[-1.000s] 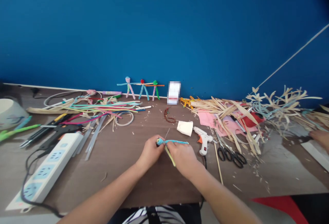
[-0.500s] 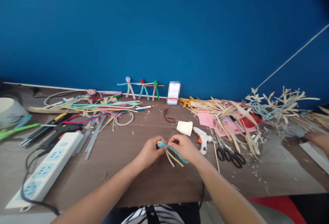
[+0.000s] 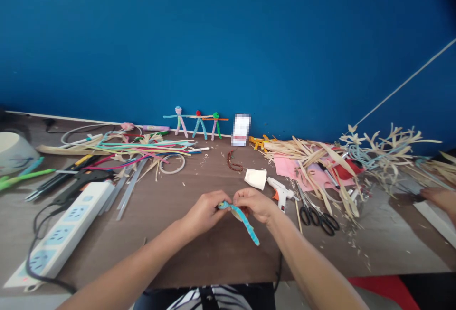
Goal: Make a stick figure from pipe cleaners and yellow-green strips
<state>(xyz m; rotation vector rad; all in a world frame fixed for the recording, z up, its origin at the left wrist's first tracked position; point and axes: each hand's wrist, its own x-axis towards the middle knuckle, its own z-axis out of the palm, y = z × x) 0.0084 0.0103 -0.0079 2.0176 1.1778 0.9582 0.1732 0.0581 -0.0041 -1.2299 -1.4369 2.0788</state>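
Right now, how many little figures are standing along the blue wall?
3: the pink-headed figure on the left, the red-headed figure in the middle, the green-headed figure on the right. None of these looks hidden.

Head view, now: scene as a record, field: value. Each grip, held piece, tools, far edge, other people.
left grip: closed on rounded end of blue fuzzy piece
right grip: pinching at the piece beside left grip; exact contact unclear
held piece: blue length slants down rightward, pale strand beside it
tools right: white glue gun, black-handled scissors
tools left: power strip
far edge: three fuzzy figures, upright by blue wall
other people: a hand, far right
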